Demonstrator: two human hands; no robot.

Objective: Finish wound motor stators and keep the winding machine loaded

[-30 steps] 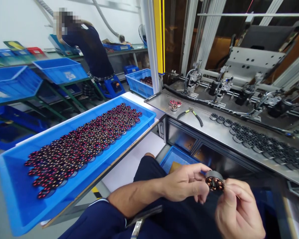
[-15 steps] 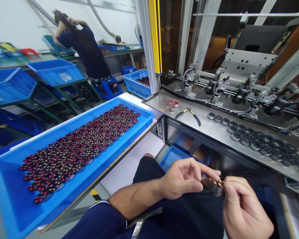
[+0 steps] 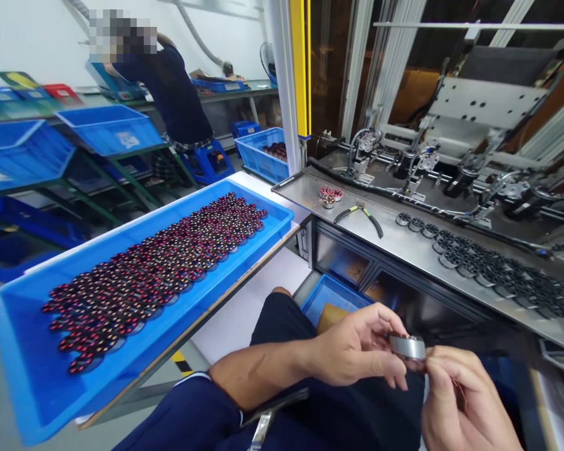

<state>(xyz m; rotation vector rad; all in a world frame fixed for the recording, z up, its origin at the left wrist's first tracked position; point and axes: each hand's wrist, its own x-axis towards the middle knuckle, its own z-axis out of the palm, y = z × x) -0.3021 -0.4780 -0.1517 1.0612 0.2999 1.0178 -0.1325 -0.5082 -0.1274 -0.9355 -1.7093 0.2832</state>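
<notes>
Above my lap, my left hand (image 3: 361, 347) grips a round metal-rimmed part (image 3: 407, 346) between thumb and fingers. Its silvery rim faces me, and reddish copper shows along its edge. On its right side my right hand (image 3: 467, 394) is pinched at the lower edge, with thin copper wires showing between the fingers. Many similar round parts with red and copper windings (image 3: 160, 269) lie in rows in a long blue tray (image 3: 32, 401) at the left. A few wound parts (image 3: 328, 200) sit on the metal bench (image 3: 305, 188), beside pliers (image 3: 361, 216) with green and black handles.
Dark, unwound rings (image 3: 489, 266) fill the bench's right part, before a machine (image 3: 489, 113). A blue bin (image 3: 331, 294) stands below the bench. Farther back a person (image 3: 172, 94) sits on a blue stool near blue crates (image 3: 110, 134).
The round part has been turned, so its silvery rim now faces me instead of its copper windings. My left fingers have shifted around it, and my right hand has moved slightly down.
</notes>
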